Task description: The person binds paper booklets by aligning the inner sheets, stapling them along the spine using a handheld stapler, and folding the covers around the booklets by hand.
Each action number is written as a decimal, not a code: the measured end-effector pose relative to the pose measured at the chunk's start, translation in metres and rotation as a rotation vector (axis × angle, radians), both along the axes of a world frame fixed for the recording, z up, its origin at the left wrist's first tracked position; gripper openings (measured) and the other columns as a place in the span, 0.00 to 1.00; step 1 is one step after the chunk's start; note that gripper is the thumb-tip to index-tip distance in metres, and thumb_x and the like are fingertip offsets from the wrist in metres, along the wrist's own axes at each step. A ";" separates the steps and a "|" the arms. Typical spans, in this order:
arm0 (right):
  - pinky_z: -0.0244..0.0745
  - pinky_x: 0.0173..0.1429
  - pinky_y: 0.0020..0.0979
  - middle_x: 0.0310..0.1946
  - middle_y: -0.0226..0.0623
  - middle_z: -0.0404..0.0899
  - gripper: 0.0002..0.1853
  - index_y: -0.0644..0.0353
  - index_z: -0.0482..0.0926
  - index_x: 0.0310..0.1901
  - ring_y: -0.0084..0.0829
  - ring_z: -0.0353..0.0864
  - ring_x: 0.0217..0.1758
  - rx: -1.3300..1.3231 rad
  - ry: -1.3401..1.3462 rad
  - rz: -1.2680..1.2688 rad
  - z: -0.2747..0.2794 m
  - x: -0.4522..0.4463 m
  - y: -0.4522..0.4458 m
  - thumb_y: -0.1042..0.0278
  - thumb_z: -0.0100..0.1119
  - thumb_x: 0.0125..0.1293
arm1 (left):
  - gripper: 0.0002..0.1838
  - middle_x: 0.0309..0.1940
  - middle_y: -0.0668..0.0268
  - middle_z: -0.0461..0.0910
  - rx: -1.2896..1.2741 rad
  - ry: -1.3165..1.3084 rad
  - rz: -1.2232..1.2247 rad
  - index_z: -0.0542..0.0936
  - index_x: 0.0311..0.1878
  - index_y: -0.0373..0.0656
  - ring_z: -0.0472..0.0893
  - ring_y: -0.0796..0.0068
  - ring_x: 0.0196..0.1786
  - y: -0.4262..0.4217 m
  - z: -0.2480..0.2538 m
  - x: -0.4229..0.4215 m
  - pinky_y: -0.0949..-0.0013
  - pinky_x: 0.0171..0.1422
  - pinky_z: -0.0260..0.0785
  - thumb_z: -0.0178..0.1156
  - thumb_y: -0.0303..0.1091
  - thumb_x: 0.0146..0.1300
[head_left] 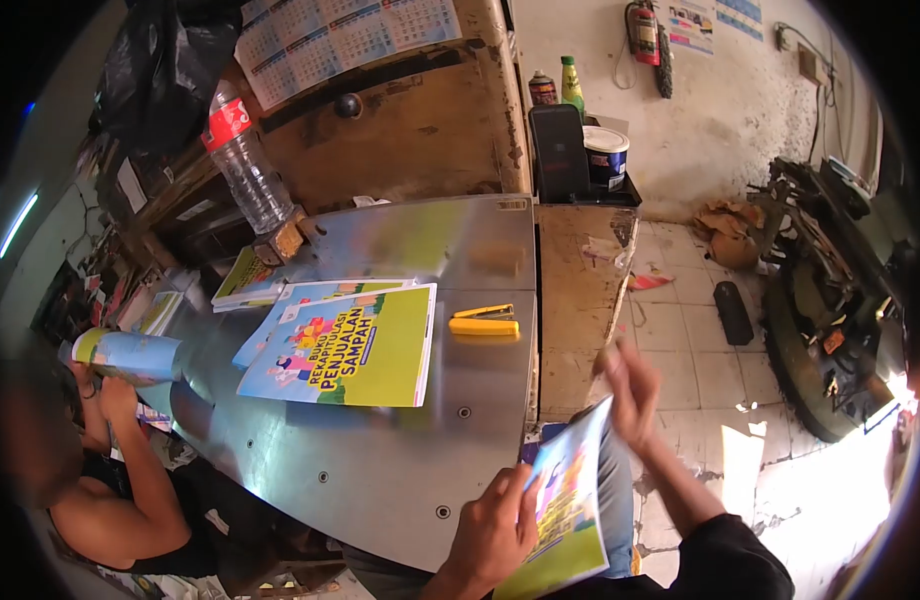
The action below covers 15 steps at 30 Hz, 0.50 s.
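My left hand is closed on the edge of a printed booklet with a blue and green cover, tilted above my lap. Close to that booklet's upper corner is my right hand, raised and smeared by motion. Whether its fingers hold anything I cannot make out. On the metal tabletop lies a stack of matching booklets, titled "Buku Rekapitulasi Penjualan Sampah". A yellow stapler rests to the right of the stack.
At the left, another person holds a similar booklet. More booklets lie toward the back. A plastic bottle stands behind them. A dark phone-like slab and a lidded tub stand at the back right.
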State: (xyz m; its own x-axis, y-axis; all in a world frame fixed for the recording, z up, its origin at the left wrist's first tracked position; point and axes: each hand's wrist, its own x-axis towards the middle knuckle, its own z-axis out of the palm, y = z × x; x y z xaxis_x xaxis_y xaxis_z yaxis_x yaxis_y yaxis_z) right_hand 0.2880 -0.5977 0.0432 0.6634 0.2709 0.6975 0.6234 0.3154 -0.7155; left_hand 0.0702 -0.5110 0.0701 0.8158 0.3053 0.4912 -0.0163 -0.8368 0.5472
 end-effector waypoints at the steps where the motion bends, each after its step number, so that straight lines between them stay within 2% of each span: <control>1: 0.71 0.38 0.29 0.28 0.35 0.79 0.10 0.67 0.78 0.38 0.24 0.76 0.31 0.003 -0.080 -0.119 0.013 0.024 0.001 0.69 0.56 0.76 | 0.06 0.27 0.56 0.77 -0.185 0.020 0.047 0.74 0.42 0.39 0.81 0.64 0.23 0.002 0.011 -0.003 0.63 0.26 0.69 0.61 0.29 0.71; 2: 0.71 0.39 0.30 0.29 0.35 0.79 0.11 0.67 0.79 0.39 0.25 0.77 0.33 0.005 -0.085 -0.162 0.030 0.048 0.006 0.67 0.57 0.76 | 0.07 0.22 0.57 0.76 -0.370 0.035 0.091 0.72 0.42 0.39 0.80 0.68 0.20 0.006 0.020 -0.004 0.66 0.25 0.67 0.61 0.30 0.73; 3: 0.72 0.41 0.30 0.31 0.35 0.80 0.12 0.67 0.79 0.41 0.25 0.77 0.35 0.008 -0.093 -0.204 0.049 0.071 0.011 0.65 0.57 0.77 | 0.09 0.18 0.61 0.77 -0.396 -0.006 0.114 0.69 0.42 0.39 0.76 0.80 0.20 0.016 0.026 0.000 0.70 0.24 0.64 0.59 0.32 0.76; 4: 0.71 0.50 0.32 0.34 0.37 0.80 0.13 0.65 0.80 0.43 0.28 0.77 0.42 -0.088 -0.178 -0.305 0.069 0.090 0.015 0.62 0.56 0.77 | 0.09 0.23 0.64 0.80 -0.489 0.002 0.096 0.69 0.44 0.38 0.75 0.86 0.26 0.029 0.039 0.003 0.73 0.26 0.64 0.57 0.32 0.77; 5: 0.66 0.63 0.37 0.44 0.38 0.80 0.11 0.63 0.78 0.50 0.35 0.74 0.56 -0.185 -0.268 -0.349 0.080 0.109 0.021 0.65 0.59 0.73 | 0.09 0.27 0.64 0.81 -0.499 -0.092 0.083 0.70 0.47 0.37 0.76 0.86 0.30 0.047 0.033 0.013 0.74 0.30 0.66 0.55 0.33 0.78; 6: 0.66 0.63 0.37 0.44 0.38 0.80 0.11 0.63 0.78 0.50 0.35 0.74 0.56 -0.187 -0.279 -0.347 0.087 0.128 0.029 0.65 0.59 0.73 | 0.09 0.30 0.62 0.82 -0.512 -0.087 0.100 0.70 0.49 0.36 0.77 0.85 0.34 0.061 0.043 0.022 0.75 0.34 0.67 0.53 0.33 0.79; 7: 0.61 0.68 0.41 0.48 0.38 0.78 0.15 0.62 0.76 0.55 0.39 0.70 0.61 -0.287 -0.448 -0.356 0.091 0.147 0.039 0.66 0.60 0.71 | 0.10 0.28 0.65 0.79 -0.440 -0.134 0.066 0.71 0.48 0.36 0.75 0.86 0.32 0.085 0.033 0.035 0.74 0.33 0.65 0.54 0.34 0.79; 8: 0.56 0.73 0.44 0.52 0.38 0.77 0.21 0.60 0.73 0.61 0.43 0.66 0.67 -0.383 -0.618 -0.365 0.093 0.161 0.049 0.68 0.61 0.68 | 0.11 0.24 0.72 0.73 -0.403 -0.017 0.047 0.73 0.46 0.37 0.69 0.87 0.28 0.104 0.039 0.043 0.75 0.30 0.61 0.57 0.36 0.78; 9: 0.56 0.73 0.44 0.52 0.38 0.77 0.21 0.60 0.73 0.61 0.43 0.66 0.67 -0.378 -0.628 -0.366 0.095 0.168 0.057 0.68 0.61 0.68 | 0.12 0.23 0.71 0.72 -0.454 0.013 -0.005 0.73 0.46 0.37 0.69 0.85 0.26 0.116 0.031 0.055 0.74 0.29 0.60 0.57 0.38 0.78; 11: 0.49 0.77 0.50 0.56 0.37 0.75 0.33 0.58 0.65 0.71 0.46 0.59 0.74 -0.601 -0.801 -0.313 0.098 0.181 0.071 0.67 0.62 0.65 | 0.14 0.21 0.71 0.71 -0.562 0.047 -0.125 0.74 0.47 0.38 0.68 0.82 0.23 0.134 0.001 0.077 0.72 0.27 0.60 0.57 0.41 0.78; 13: 0.49 0.77 0.50 0.56 0.37 0.75 0.34 0.59 0.63 0.73 0.47 0.59 0.75 -0.637 -0.829 -0.305 0.095 0.192 0.085 0.65 0.61 0.66 | 0.13 0.19 0.71 0.70 -0.687 0.075 -0.217 0.74 0.45 0.40 0.68 0.83 0.23 0.133 -0.034 0.084 0.72 0.27 0.58 0.56 0.42 0.78; 14: 0.48 0.77 0.50 0.56 0.38 0.75 0.36 0.59 0.62 0.74 0.47 0.59 0.75 -0.682 -0.847 -0.290 0.097 0.194 0.090 0.64 0.61 0.66 | 0.12 0.18 0.70 0.68 -0.546 0.130 -0.131 0.74 0.45 0.40 0.67 0.83 0.22 0.126 -0.037 0.084 0.71 0.26 0.57 0.56 0.41 0.78; 15: 0.49 0.76 0.51 0.56 0.39 0.76 0.34 0.61 0.62 0.74 0.47 0.59 0.76 -0.698 -0.848 -0.284 0.097 0.197 0.093 0.62 0.59 0.69 | 0.12 0.17 0.70 0.67 -0.535 0.113 -0.151 0.72 0.45 0.40 0.66 0.83 0.21 0.125 -0.039 0.084 0.71 0.25 0.56 0.56 0.40 0.78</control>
